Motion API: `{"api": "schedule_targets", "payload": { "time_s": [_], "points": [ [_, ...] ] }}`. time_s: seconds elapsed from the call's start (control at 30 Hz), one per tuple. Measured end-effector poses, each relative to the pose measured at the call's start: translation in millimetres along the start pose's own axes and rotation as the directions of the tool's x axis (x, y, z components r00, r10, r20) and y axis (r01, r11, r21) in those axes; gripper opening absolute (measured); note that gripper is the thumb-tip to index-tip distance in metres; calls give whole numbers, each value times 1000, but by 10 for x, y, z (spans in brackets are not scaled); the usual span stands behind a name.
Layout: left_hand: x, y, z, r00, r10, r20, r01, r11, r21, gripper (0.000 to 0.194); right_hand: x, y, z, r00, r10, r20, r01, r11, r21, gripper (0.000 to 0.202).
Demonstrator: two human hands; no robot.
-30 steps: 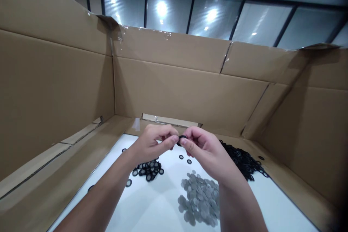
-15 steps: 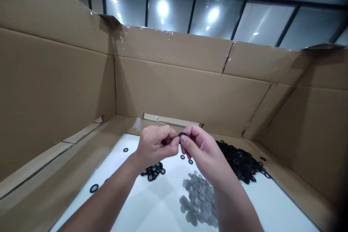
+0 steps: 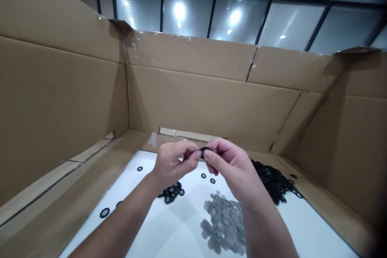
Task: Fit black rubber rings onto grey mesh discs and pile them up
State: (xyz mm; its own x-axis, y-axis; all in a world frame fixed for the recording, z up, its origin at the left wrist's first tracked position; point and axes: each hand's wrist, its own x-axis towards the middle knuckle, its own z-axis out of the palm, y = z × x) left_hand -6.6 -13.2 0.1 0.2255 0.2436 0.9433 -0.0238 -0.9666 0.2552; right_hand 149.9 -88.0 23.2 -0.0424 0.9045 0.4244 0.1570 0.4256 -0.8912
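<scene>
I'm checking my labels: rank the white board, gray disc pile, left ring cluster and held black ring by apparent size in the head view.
White board
Gray disc pile
Left ring cluster, partly hidden
Held black ring

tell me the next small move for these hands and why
Probably keep pressing around the black ring with the right thumb while the left hand steadies it: both hands pinch its edge, and the right hand has its thumb over it. Whether a disc sits inside is hidden.

The ring [image 3: 204,152] is black, the discs [image 3: 225,221] grey, the board [image 3: 169,234] white.
</scene>
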Motion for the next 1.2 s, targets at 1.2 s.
{"api": "schedule_targets", "payload": {
  "time_s": [1.2],
  "points": [
    [72, -85, -201, 919, -212, 334, 303, 920, -250, 19, 54, 94, 107, 989, -122, -81, 115, 990, -85, 16]
  ]
}}
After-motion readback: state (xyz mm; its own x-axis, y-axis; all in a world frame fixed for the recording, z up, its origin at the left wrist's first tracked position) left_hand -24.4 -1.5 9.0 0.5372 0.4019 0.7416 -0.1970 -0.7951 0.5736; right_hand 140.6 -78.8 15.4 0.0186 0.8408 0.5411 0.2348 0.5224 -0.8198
